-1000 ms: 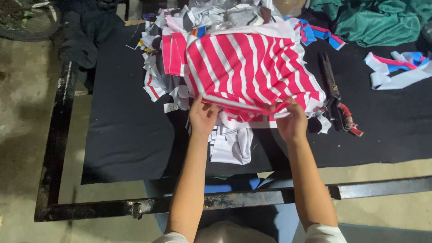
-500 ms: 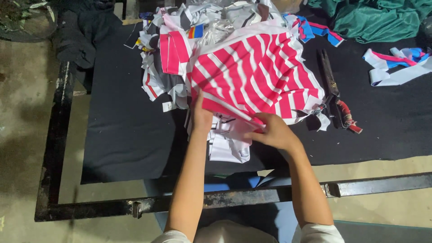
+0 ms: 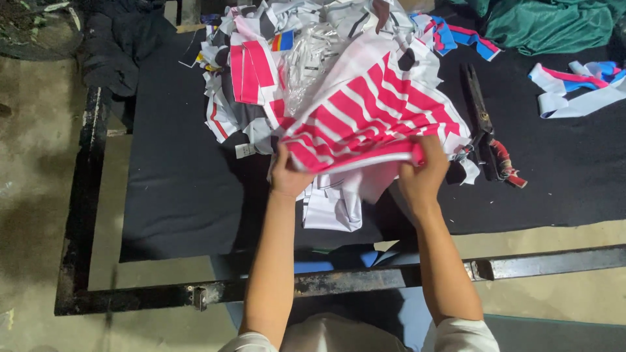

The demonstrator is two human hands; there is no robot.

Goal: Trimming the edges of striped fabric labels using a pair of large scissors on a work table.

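A pink-and-white striped cloth [image 3: 372, 114] lies bunched on top of a heap of fabric scraps [image 3: 254, 85] on a black table covering [image 3: 182, 189]. My left hand [image 3: 287, 173] grips the cloth's near left edge. At the near right edge my right hand [image 3: 424, 173] pinches the folded hem. The near edge is lifted off the pile and gathered between both hands. White cut pieces [image 3: 332, 205] lie under the cloth, just beyond my wrists.
Large dark scissors with a red-wrapped handle [image 3: 486, 127] lie right of the cloth. Pink, blue and white strips [image 3: 574, 88] sit at the far right, green cloth [image 3: 548, 23] at the back. A dark metal frame [image 3: 365, 280] edges the table near me.
The striped cloth lay spread flat a second ago. Both hands have taken its near edge, lifted it and gathered it, so the cloth is now bunched and tilted up.
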